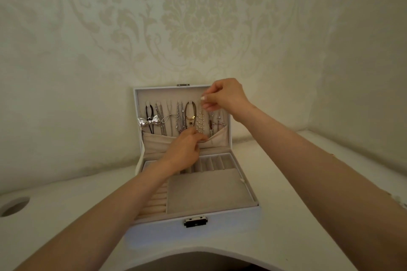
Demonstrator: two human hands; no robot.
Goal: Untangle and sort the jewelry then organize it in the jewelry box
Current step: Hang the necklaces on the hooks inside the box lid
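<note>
Most necklaces already hang inside the box (193, 235) lid. The right hand (222, 97) pinches the pearl necklace (200, 124) onto its hook; the left hand (187, 149) grips the pocket (158, 145). Tray compartments look unfilled.

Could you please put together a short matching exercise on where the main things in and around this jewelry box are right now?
Things:
1. pearl necklace
2. silver bow
3. metal clasp
4. left hand

Places:
A. on the front wall of the jewelry box
B. far left in the lid
C. gripping the edge of the cloth pocket
D. pinched at its top by the right hand

Pairs: 1-D, 2-B, 3-A, 4-C
</note>
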